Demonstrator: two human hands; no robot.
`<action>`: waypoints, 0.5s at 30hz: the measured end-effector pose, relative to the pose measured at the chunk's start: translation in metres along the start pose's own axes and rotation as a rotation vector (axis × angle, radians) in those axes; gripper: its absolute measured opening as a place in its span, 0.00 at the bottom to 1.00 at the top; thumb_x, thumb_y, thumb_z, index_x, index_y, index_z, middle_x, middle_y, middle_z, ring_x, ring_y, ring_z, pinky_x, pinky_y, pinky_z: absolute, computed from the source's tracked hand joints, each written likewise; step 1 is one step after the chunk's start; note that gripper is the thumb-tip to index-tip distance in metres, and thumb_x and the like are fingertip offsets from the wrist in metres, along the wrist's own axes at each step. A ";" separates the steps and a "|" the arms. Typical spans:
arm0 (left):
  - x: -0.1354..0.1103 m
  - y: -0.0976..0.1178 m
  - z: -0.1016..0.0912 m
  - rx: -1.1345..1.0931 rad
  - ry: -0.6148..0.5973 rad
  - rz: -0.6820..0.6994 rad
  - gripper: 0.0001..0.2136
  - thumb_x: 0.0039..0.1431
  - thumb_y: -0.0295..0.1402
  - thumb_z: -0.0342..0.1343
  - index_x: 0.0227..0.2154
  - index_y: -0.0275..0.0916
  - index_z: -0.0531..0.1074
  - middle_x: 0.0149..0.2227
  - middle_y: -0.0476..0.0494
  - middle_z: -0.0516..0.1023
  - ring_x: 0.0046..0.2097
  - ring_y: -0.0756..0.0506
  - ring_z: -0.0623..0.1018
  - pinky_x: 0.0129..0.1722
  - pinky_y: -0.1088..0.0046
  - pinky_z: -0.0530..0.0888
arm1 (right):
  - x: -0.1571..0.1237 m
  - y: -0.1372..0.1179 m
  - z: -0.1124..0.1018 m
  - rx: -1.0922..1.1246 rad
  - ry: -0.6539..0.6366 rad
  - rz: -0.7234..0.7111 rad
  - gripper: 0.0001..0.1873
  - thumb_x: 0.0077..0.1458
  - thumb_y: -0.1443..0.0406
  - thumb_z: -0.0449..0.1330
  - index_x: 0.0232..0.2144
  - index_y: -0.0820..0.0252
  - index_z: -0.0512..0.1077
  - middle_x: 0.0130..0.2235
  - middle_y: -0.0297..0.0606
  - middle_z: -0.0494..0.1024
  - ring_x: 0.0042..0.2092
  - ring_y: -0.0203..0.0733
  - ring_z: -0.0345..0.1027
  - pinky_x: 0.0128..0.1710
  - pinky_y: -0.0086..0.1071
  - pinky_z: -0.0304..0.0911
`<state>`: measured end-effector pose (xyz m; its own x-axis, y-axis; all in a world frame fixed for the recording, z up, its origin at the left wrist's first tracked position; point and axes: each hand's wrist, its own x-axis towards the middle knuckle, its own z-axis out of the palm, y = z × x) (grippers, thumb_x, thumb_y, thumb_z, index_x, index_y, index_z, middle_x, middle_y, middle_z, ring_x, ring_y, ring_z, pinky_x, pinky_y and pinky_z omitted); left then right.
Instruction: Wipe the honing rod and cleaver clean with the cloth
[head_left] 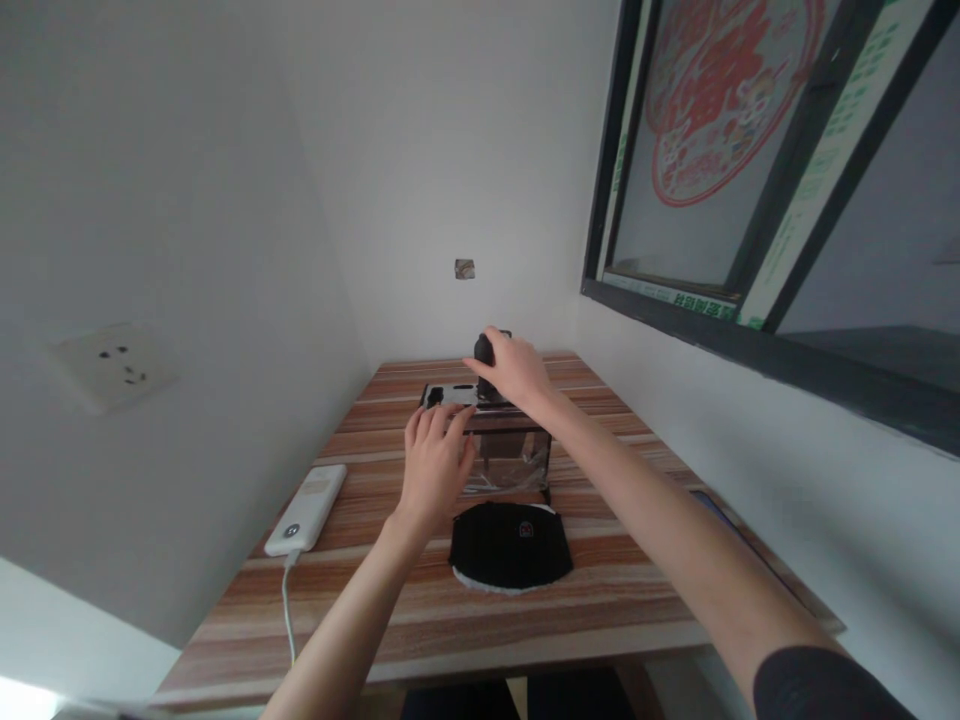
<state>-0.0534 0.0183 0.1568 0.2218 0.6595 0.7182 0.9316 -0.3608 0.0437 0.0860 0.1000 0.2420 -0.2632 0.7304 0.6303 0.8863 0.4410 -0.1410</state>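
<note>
A see-through box with dark edges (514,462) stands on the wooden table, its top carrying a pale panel with black patches (459,394). My right hand (517,372) reaches over the box and is closed round an upright black object with a rounded top (484,352); the fingers hide part of it, and its kind is unclear. At the near left corner of the box is my left hand (436,462), fingers bent and apart by the top edge. Whether it touches the box is hard to tell. In front lies a black cloth piece with a pale lower edge and a small emblem (510,545).
On the left of the table (420,640) lies a white power bank (307,510) with a white cable (287,610). A flat dark thing (739,530) lies along the right edge. Walls close in on both sides, with a dark-framed window (675,300) at right.
</note>
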 end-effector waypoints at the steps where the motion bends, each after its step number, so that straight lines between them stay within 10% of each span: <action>1: 0.003 -0.001 -0.001 0.000 -0.005 0.005 0.16 0.61 0.27 0.50 0.51 0.40 0.69 0.49 0.39 0.74 0.52 0.38 0.70 0.59 0.53 0.60 | -0.001 0.000 0.001 0.016 0.007 0.002 0.21 0.58 0.50 0.55 0.44 0.60 0.66 0.33 0.46 0.79 0.35 0.52 0.74 0.31 0.34 0.60; 9: 0.045 -0.010 -0.027 0.007 0.052 0.115 0.16 0.61 0.28 0.50 0.52 0.38 0.67 0.50 0.38 0.72 0.50 0.39 0.70 0.49 0.59 0.69 | -0.021 0.017 0.005 0.333 0.081 -0.012 0.24 0.58 0.54 0.57 0.53 0.56 0.58 0.30 0.34 0.78 0.31 0.43 0.73 0.30 0.30 0.60; 15: 0.093 -0.010 -0.039 0.239 -0.017 0.706 0.12 0.60 0.25 0.50 0.45 0.39 0.72 0.50 0.39 0.73 0.54 0.40 0.68 0.59 0.57 0.60 | -0.055 0.044 0.013 0.385 0.188 -0.066 0.08 0.61 0.65 0.52 0.42 0.57 0.69 0.38 0.39 0.77 0.40 0.44 0.71 0.40 0.34 0.65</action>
<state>-0.0532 0.0572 0.2499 0.7934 0.3346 0.5085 0.6025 -0.5508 -0.5776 0.1348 0.0861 0.1907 -0.2085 0.6023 0.7706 0.6537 0.6719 -0.3483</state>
